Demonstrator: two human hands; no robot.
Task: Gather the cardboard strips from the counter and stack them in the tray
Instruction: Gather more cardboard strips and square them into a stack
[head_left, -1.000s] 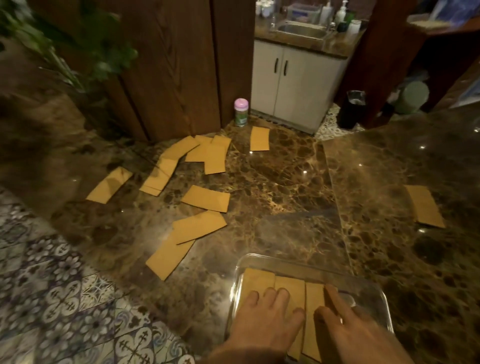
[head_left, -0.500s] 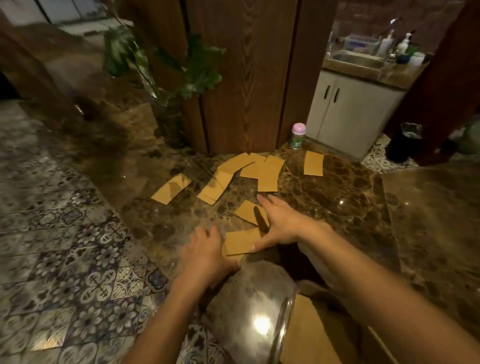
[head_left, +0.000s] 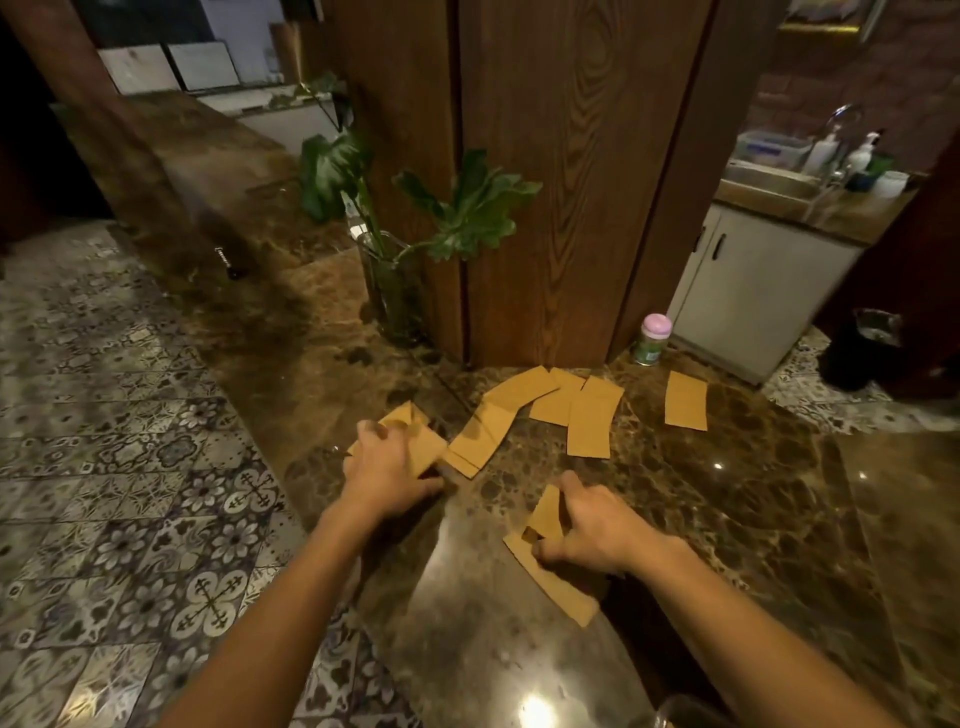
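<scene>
left hand (head_left: 392, 467) palm-down gripping cardboard strips (head_left: 423, 441); right hand (head_left: 592, 530) pinching other strips (head_left: 548, 517); arms outstretched over counter (head_left: 691, 499).

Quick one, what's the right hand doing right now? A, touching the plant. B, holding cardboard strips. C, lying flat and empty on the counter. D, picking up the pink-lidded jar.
B: the right hand has its thumb and fingers curled round cardboard strips, while the pink-lidded jar and the plant stand untouched farther back.
</scene>
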